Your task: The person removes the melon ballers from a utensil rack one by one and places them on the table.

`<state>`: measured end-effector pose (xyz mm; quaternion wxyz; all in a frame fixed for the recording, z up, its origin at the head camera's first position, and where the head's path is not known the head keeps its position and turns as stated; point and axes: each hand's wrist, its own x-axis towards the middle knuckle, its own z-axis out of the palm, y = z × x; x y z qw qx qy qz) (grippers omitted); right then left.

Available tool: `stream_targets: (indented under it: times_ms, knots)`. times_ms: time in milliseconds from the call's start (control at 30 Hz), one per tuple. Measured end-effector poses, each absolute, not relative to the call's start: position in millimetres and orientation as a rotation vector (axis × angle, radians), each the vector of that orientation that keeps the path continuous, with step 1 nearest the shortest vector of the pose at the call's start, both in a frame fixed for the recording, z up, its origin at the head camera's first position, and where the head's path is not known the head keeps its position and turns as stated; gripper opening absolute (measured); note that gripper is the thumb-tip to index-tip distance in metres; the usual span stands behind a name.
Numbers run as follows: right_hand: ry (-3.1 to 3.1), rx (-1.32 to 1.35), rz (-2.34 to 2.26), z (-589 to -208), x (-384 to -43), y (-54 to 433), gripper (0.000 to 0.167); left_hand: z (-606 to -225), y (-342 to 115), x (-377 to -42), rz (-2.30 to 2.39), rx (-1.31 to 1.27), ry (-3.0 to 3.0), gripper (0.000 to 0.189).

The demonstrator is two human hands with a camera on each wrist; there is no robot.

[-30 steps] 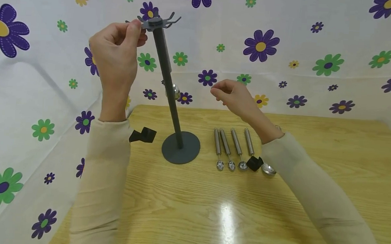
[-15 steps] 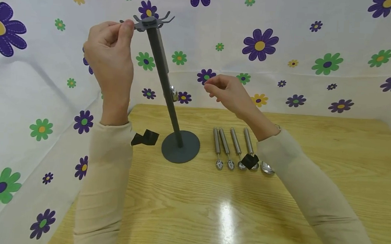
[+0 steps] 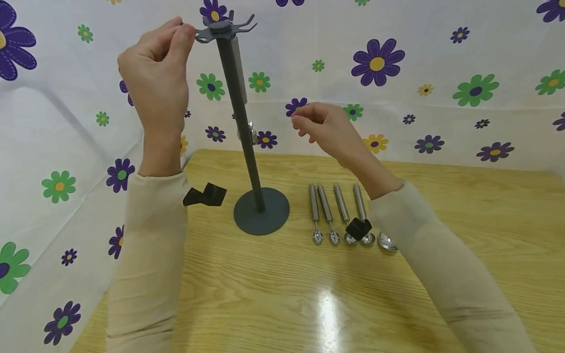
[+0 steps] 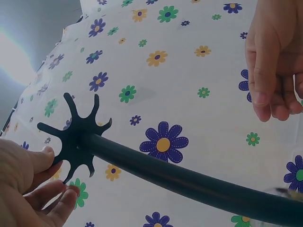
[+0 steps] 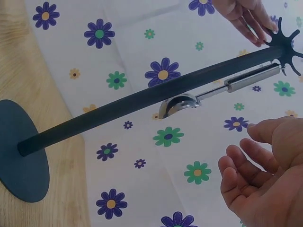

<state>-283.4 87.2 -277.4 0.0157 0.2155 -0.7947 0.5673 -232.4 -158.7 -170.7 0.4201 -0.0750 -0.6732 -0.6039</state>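
A dark grey utensil stand [image 3: 240,110] with a round base holds a rack of curved hooks [image 3: 220,30] at its top. My left hand [image 3: 158,79] pinches one of these hooks between thumb and fingers. From another hook hangs a metal scoop [image 5: 182,105], its handle up and its bowl beside the post; in the head view the post hides most of it. To the right of the post my right hand [image 3: 330,133] hovers above the table, fingers loosely curled and holding nothing. The right wrist view shows that hand apart from the scoop.
Several metal utensils with grey handles, including a spoon-like one [image 3: 334,237], lie in a row on the wooden table [image 3: 267,287] right of the stand's base [image 3: 260,226]. A white flowered cloth [image 3: 440,99] rises behind and at the left.
My right hand has drifted left and slightly up. The left hand has shifted a little left with the stand's top, and the scoop's bowl is now more hidden behind the post.
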Motion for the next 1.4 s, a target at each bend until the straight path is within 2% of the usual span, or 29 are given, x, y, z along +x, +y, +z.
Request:
stream_targets:
  times_ms: [333,1033,1400]
  knots:
    - [-2.369,0.823,1.849,-257,-290,73,0.031,-167,-175,-245,-1.767,-0.281,-1.704,0.021]
    - [-2.096,1.037,2.179,-225,-302,24,0.047,-167,-185,-257,-1.885,-0.375,-1.694,0.021]
    - [-2.247,1.000,2.060,-211,-301,33,0.036,-168,-182,-259,-1.874,-0.373,-1.689,0.019]
